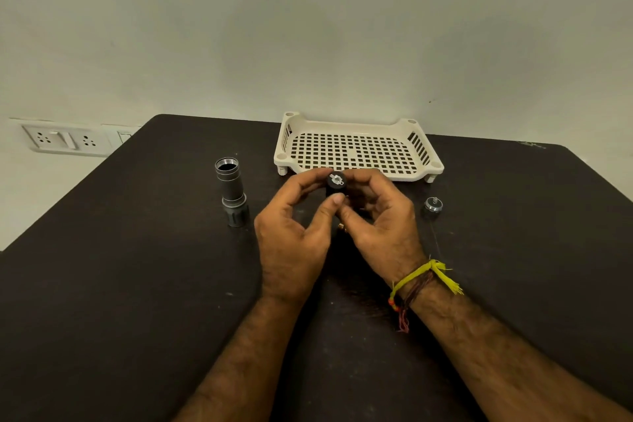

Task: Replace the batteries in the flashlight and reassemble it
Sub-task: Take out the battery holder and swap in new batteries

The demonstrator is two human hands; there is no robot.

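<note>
A small black battery holder point(336, 184) with a metal contact on its top end is held upright above the table's middle. My left hand point(294, 236) grips it from the left with thumb and fingers. My right hand point(380, 219) closes on it from the right. The grey flashlight body point(230, 191) stands head-down on the table to the left, its threaded open end facing up. The silver tail cap point(433, 205) with a spring lies on the table to the right. A small brass-coloured piece point(342, 226) shows under my hands; most of it is hidden.
A cream perforated plastic tray point(356, 168) sits at the table's back, just behind my hands. The dark table point(137, 284) ends at a wall with a socket panel point(65, 140) at the left.
</note>
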